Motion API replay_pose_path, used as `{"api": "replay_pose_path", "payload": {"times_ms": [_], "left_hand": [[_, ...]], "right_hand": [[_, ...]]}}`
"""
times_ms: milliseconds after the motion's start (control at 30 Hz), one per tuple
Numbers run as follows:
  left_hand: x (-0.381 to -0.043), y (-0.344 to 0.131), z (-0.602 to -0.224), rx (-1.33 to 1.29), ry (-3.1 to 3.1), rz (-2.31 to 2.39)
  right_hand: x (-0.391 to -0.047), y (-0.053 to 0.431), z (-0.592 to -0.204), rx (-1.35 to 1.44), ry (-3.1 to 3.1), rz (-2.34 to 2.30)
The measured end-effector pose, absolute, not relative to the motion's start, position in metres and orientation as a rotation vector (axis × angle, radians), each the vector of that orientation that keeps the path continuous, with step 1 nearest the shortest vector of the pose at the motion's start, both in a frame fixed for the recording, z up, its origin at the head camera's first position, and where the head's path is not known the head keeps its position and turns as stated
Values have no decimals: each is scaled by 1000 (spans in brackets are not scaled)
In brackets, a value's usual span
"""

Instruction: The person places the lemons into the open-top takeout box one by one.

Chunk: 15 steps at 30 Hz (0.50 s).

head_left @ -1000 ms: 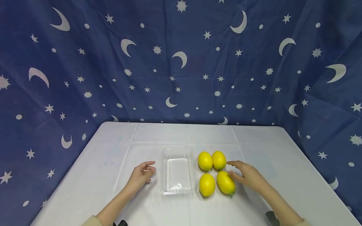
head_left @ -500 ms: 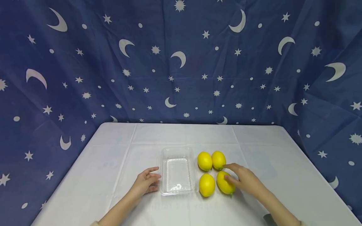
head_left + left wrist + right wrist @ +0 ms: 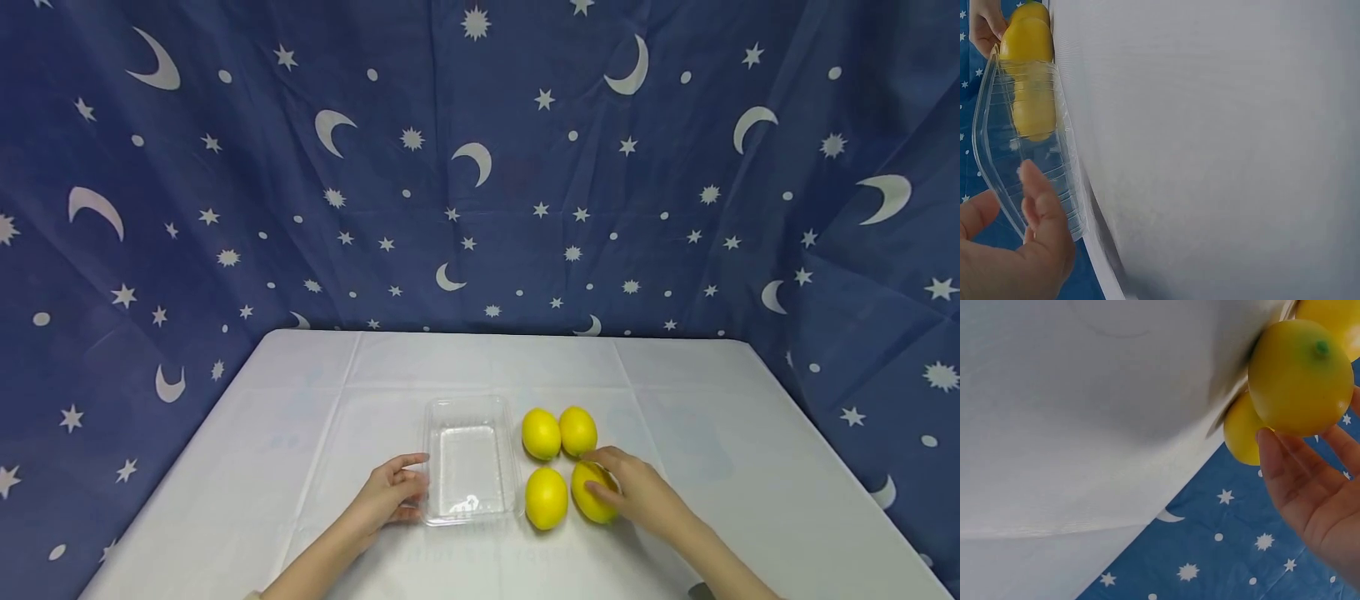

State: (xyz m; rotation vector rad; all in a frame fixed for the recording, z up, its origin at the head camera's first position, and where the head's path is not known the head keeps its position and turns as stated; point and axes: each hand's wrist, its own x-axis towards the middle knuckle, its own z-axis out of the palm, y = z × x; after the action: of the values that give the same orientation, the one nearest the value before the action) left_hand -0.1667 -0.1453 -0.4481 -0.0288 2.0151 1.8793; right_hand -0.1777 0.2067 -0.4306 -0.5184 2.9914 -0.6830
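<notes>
Four yellow oval lemons with smooth skin (image 3: pixel 546 498) lie right of the centre in the lower half of the head view, two above and two below. The right hand (image 3: pixel 637 492) curves round the lower right lemon (image 3: pixel 1300 378), with the thumb on one side and the fingers on the other; how firm this hold is, I cannot tell. Just left of the lemons stands a clear rectangular plastic container (image 3: pixel 472 467), its opening facing upward. The left hand (image 3: pixel 386 500) is at the left wall of this container, the thumb and fingers wide apart, and the fingertips seem to touch it. All these are on a white-covered table (image 3: pixel 225 500), and a dark blue curtain with pale moons and stars (image 3: pixel 525 242) fills the upper part of the frame.
</notes>
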Motion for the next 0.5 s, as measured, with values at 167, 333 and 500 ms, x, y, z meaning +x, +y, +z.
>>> {"api": "replay_pose_path", "payload": {"times_ms": [167,333,500], "left_hand": [[-165,-146,-448,-23,1990,1896],[-164,-147,-447,-33,1969,1908],[-164,-148,-446,-64,1975,1915]], "right_hand": [[-177,205,-430,-521,2911,-716],[-179,204,-426,-393,2834,-782],[-182,201,-425,-283,2808,-790]]}}
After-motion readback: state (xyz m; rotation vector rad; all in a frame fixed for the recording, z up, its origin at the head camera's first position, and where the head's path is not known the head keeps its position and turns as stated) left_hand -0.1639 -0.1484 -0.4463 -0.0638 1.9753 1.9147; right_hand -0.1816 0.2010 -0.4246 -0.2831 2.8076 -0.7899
